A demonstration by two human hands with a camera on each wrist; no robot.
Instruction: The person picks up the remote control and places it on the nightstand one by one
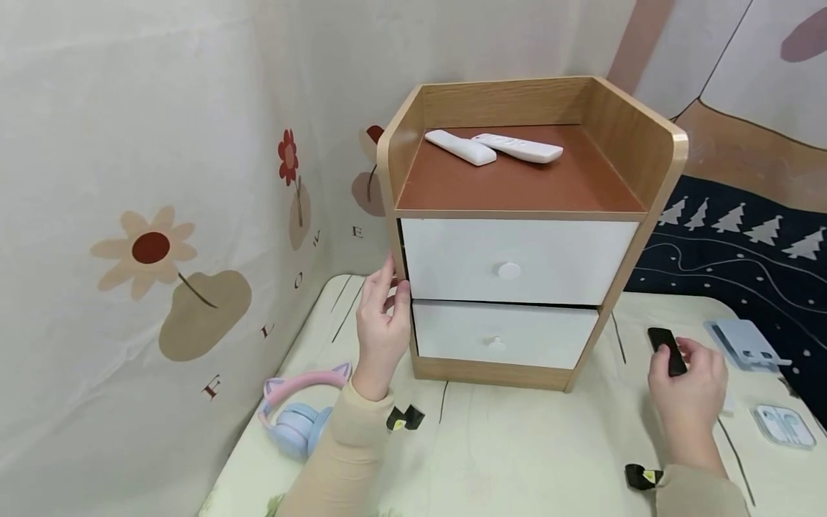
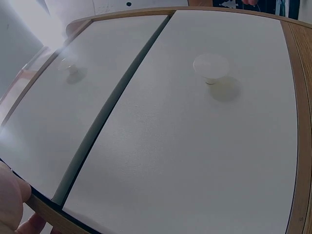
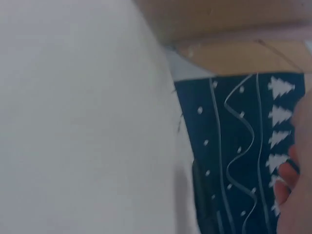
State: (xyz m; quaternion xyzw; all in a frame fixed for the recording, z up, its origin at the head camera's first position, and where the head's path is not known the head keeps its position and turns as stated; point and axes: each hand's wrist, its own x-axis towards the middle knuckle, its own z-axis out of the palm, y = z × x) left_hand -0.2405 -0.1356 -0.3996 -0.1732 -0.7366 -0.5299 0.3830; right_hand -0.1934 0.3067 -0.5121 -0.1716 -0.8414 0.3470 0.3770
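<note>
A small wooden cabinet [image 1: 497,373] with two white drawers stands in the middle of the head view. My left hand [image 1: 381,327] touches its left side edge, fingers extended along the side and thumb near the front; the left wrist view shows the fingertips [image 2: 31,225] at that edge beside the drawer fronts. The upper drawer [image 1: 452,258] and lower drawer [image 1: 452,330] each have a round white knob. Off to the cabinet's right, my right hand [image 1: 691,388] holds a black remote control [image 1: 665,341] between thumb and fingers, over the pale bed-like surface.
Two white remotes [image 1: 461,147] lie on the cabinet's brown top, behind raised sides. Pink-and-blue cat-ear headphones [image 1: 300,424] rest near the left forearm. At right are a light blue case-like object [image 1: 743,341] and a clear box with earphones [image 1: 784,425]. Fabric walls [image 1: 161,108] stand behind.
</note>
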